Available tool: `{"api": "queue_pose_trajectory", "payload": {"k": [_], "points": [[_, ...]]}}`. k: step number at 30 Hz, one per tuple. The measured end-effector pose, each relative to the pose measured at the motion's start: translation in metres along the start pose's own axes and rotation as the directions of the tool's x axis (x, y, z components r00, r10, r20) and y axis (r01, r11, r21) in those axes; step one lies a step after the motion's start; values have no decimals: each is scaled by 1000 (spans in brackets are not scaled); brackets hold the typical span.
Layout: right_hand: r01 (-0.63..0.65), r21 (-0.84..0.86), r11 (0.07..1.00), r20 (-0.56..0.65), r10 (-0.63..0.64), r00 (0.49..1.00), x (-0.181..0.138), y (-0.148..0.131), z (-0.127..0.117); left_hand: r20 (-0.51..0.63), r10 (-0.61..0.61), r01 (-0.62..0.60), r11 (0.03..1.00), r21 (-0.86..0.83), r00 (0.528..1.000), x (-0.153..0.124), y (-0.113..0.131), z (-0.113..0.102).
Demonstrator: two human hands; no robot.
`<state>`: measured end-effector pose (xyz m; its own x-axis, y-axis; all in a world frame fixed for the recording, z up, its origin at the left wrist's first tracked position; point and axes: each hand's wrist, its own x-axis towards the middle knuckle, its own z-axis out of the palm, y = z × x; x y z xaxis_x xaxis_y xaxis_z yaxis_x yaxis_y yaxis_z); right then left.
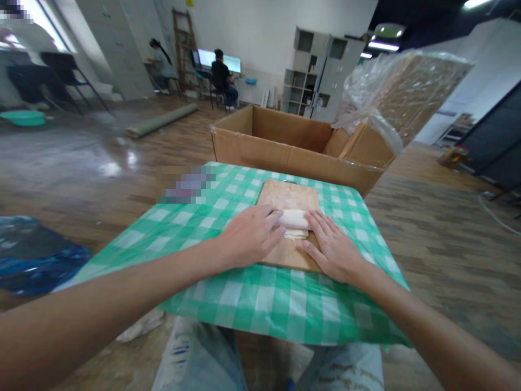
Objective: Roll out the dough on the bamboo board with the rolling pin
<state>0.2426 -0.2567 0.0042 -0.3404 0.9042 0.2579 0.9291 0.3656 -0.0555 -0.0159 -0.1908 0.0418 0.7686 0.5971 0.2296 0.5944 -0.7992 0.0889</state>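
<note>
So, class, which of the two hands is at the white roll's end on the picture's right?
The person's right hand, touching that end of the white roll; the left hand is at the opposite end.

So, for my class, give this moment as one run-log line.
white roll: on wooden board | left hand: touching its left end | right hand: touching its right end | board: on checked tablecloth

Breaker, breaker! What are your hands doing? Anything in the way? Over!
Bare left hand, bare right hand on opposite ends of pale, soft-looking roll. Roll on rectangular light-brown wooden board. Nothing seen blocking; open brown cardboard box beyond.
</note>
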Motion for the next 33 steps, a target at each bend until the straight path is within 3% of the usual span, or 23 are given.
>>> {"api": "queue_pose_trajectory", "payload": {"k": [8,12,17,24,33], "points": [[25,11,1000,101,-26,995,40,17,-11,-41,-117,120,987,108,992,42,-25,37],[-16,33,999,114,12,993,65,32,-1,-42,-90,95,986,134,995,55,-38,37],[7,6,1000,115,-8,993,89,44,11,52,-39,30,985,170,998,73,-56,37],[-157,-63,986,125,164,979,106,38,8,114,-76,52,979,197,991,87,-74,46],[-163,-144,976,76,175,982,101,25,3,52,-149,140,980,142,987,85,-66,43]]}}
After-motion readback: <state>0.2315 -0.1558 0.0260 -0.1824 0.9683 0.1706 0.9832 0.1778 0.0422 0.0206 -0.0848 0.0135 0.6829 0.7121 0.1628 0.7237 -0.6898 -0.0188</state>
